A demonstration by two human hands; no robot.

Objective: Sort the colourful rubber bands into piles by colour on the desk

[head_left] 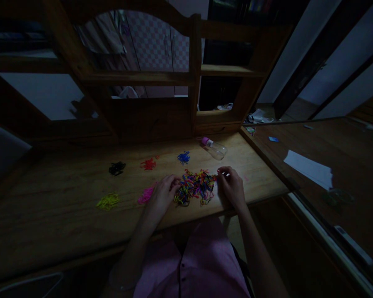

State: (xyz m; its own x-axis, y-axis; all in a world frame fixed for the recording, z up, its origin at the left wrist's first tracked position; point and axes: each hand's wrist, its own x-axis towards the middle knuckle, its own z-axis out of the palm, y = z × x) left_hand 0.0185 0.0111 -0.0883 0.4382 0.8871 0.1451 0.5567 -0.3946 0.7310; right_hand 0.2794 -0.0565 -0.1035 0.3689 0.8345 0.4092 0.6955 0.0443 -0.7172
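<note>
A mixed heap of small coloured rubber bands (pixel 196 187) lies on the wooden desk between my hands. My right hand (pixel 232 185) is at the heap's right edge, thumb and forefinger pinched on a small reddish band (pixel 218 171). At the left edge of the heap rests my left hand (pixel 165 189), its fingers slightly apart and nothing visible in them. That hand partly covers a pink pile (pixel 146 194). Single-colour piles lie around: yellow (pixel 108 201), black (pixel 117 168), red (pixel 148 164) and blue (pixel 183 157).
A clear plastic bottle with a purple cap (pixel 216 150) lies on its side behind the heap. A wooden shelf frame (pixel 194 74) rises along the desk's back. On the brown surface to the right are white paper (pixel 309 169) and a small blue packet (pixel 273 139).
</note>
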